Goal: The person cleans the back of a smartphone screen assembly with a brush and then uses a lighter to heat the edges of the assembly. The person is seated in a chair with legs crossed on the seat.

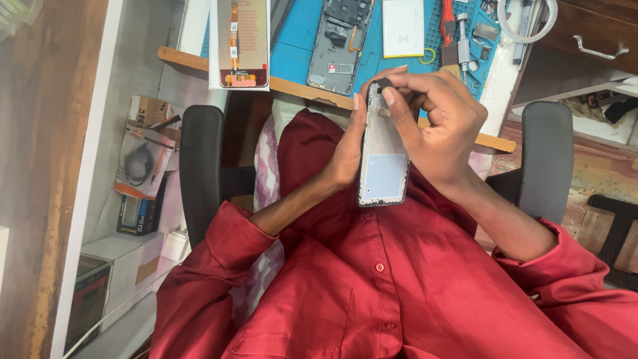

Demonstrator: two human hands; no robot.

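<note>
Cradled from behind in the left hand [345, 156], a stripped phone frame [383, 149] stands nearly upright over the lap, its fingers wrapped around the left edge and the thumb tip resting on the top corner. Against that same top end the right hand [442, 129] presses, thumb and forefinger pinched together on the frame's upper edge, the other fingers curled behind. Whether anything small sits between those two fingertips cannot be told. On the frame's grey inner face is a pale blue square patch low down.

Far left, white shelving [133, 219] carries small cartons and a packaged cable [141, 163]. Black chair armrests [201, 169] flank a person in a red shirt [372, 292]. Up on the wooden-edged bench, a display panel with an orange flex strip [240, 41] lies leftmost, then a blue work mat [296, 40] bearing an opened phone body [339, 43], a white rectangular battery [403, 26], and a cluster of tools with a red-handled one [447, 20]. At far right is a drawer with a metal handle [598, 48].
</note>
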